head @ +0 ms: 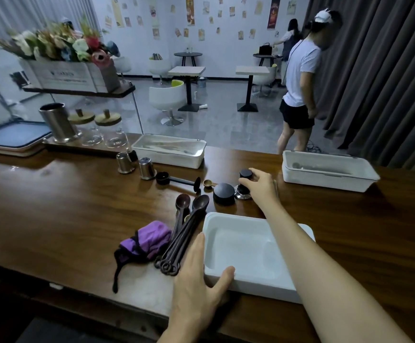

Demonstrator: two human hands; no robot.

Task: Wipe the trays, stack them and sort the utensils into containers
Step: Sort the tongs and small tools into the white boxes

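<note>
An empty white tray (248,246) lies on the wooden counter in front of me. My left hand (199,276) rests flat against its near left corner, fingers straight along the left wall and thumb on the front rim. My right hand (259,185) reaches across the tray and grips a small black-knobbed tamper (241,191) on a metal base. A second black knob (246,173) stands just behind it. A round black puck (223,193) sits to the left. Several dark wooden spoons (184,231) lie left of the tray, beside a purple cloth (145,241).
A lidded white container (169,151) stands at the back centre, an open white container (325,170) at the back right. Two small metal cups (135,164), a black scoop (176,180) and a tiny gold spoon (207,183) lie between. Stacked trays (10,138) at far left; a person stands beyond.
</note>
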